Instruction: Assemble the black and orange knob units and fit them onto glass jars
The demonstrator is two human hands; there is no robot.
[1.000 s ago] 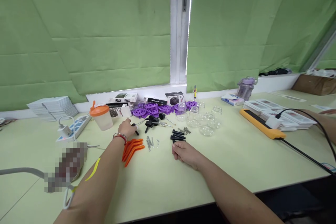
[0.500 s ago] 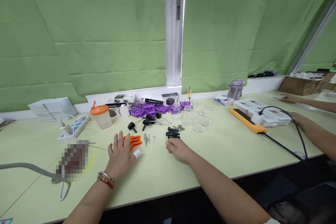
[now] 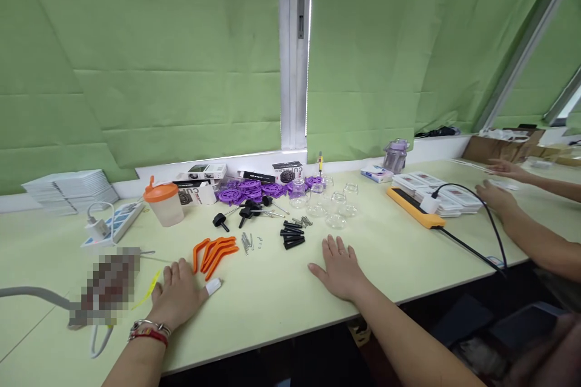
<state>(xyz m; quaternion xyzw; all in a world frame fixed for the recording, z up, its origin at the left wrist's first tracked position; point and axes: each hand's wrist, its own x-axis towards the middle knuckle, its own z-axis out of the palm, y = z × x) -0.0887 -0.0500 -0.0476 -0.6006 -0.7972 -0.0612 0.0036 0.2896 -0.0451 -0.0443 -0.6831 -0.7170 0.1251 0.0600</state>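
Both hands lie flat and spread, holding nothing: left hand (image 3: 179, 294) just below the orange pieces (image 3: 213, 252), right hand (image 3: 340, 266) on bare surface (image 3: 281, 296) near its front edge

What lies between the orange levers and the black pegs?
Between the orange levers and black pegs, small metal pins lie loose, per the head view.

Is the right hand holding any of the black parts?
No, the right hand lies flat and open on the table, apart from the black parts beyond its fingertips.
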